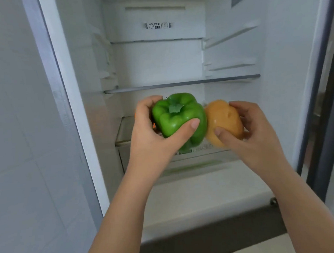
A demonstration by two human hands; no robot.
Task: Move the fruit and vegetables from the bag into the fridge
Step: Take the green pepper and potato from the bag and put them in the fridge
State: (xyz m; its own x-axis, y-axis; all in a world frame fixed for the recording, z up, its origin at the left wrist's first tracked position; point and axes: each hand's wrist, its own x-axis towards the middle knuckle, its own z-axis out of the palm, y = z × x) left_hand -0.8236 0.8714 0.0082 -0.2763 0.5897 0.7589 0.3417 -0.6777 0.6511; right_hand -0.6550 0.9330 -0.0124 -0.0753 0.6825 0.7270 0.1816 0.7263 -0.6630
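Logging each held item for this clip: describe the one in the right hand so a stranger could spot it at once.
Look at the open fridge; both hands are raised before its lower shelf. The right hand holds a potato, which sits against the green bell pepper in the left hand. It is tan, smooth and oval, not green and lobed.

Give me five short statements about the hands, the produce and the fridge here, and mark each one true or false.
1. The left hand holds a green bell pepper. True.
2. The right hand is empty. False: its fingers grip a potato.
3. The fridge door is shut. False: the fridge stands open, its inside in view.
4. The glass shelf above the hands carries a row of bottles. False: nothing shows on it.
5. The pepper and the potato are held side by side in front of the fridge's lower drawer. True.
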